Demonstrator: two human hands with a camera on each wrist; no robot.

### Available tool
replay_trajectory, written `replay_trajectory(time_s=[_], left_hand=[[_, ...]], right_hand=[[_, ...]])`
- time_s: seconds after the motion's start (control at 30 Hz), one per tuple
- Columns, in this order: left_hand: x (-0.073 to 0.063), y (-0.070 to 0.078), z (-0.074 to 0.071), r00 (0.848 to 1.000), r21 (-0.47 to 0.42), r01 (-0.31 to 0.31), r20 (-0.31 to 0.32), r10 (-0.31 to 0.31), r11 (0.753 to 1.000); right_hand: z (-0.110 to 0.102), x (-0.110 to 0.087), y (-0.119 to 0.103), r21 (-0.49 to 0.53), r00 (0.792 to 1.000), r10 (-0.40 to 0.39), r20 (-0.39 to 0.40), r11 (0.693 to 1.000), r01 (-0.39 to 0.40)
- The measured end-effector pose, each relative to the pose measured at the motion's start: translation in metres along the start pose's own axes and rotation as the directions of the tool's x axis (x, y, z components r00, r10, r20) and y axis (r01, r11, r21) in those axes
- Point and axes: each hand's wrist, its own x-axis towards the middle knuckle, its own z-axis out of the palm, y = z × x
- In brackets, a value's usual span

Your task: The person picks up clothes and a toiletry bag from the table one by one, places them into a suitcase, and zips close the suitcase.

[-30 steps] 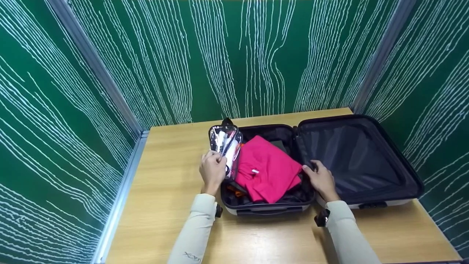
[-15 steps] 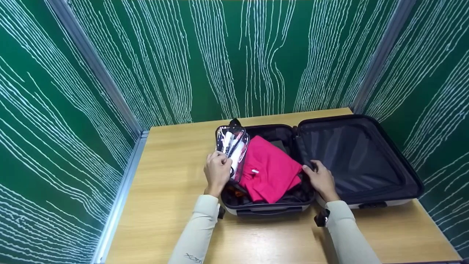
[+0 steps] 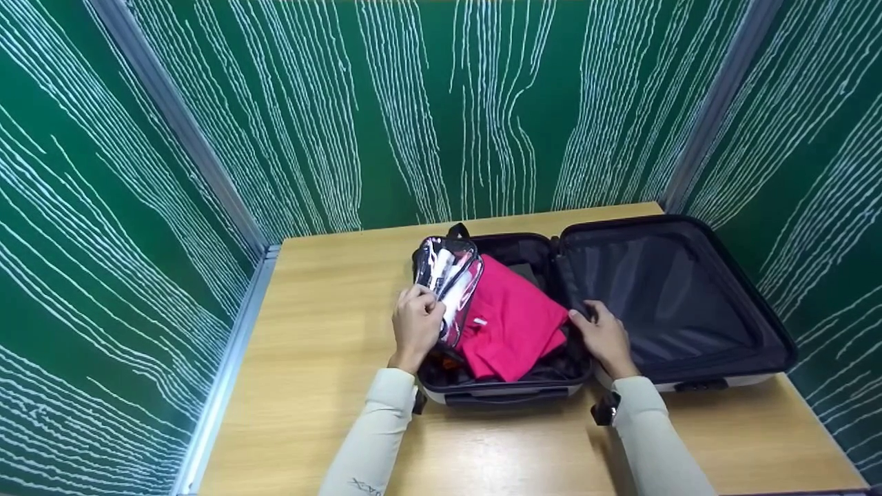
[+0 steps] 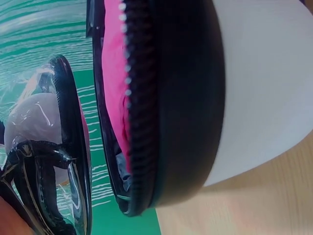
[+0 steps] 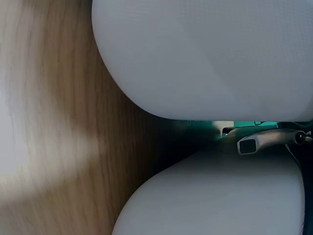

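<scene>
My left hand (image 3: 417, 320) grips the near end of a clear toiletry pouch (image 3: 463, 286) with black piping and white tubes inside. The pouch lies slantwise over the left side of an open suitcase (image 3: 510, 393), overlapping a folded bright pink garment (image 3: 510, 310) there. In the left wrist view the pouch (image 4: 84, 147) shows beside the suitcase's zipped rim (image 4: 134, 122). My right hand (image 3: 606, 337) holds the suitcase's hinge-side edge, thumb at the garment's right corner. The right wrist view shows the white shell halves (image 5: 210, 58), but not the fingers.
The suitcase's lid half (image 3: 675, 296), with a dark lining, lies open to the right. A wooden table (image 3: 310, 331) carries everything. Green panels (image 3: 482, 124) with white wavy lines enclose the back and sides, joined by metal posts (image 3: 186, 124).
My left hand has moved to the right with the pouch, bringing it further over the suitcase and the pink garment. The right hand and suitcase stay where they were.
</scene>
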Motion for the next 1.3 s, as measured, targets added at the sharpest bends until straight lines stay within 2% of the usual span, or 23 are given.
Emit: replay_trajectory(time_s=[0.43,0.77,1.3], left_hand=[[-0.005,-0.004,0.006,0.995,-0.098,-0.068,0.062,0.074,0.993],[-0.008,-0.003,0.009,0.987,-0.159,-0.095,0.11,0.114,0.983],[-0.017,-0.002,0.022,0.973,-0.157,-0.135,0.164,0.161,0.978]], right_hand=[[0.002,0.0,0.0,0.004,1.0,0.007,0.008,1.0,-0.007],[0.001,0.0,0.0,0.008,1.0,0.011,0.018,1.0,-0.011],[0.001,-0.001,0.0,0.018,1.0,0.018,0.013,1.0,-0.018]])
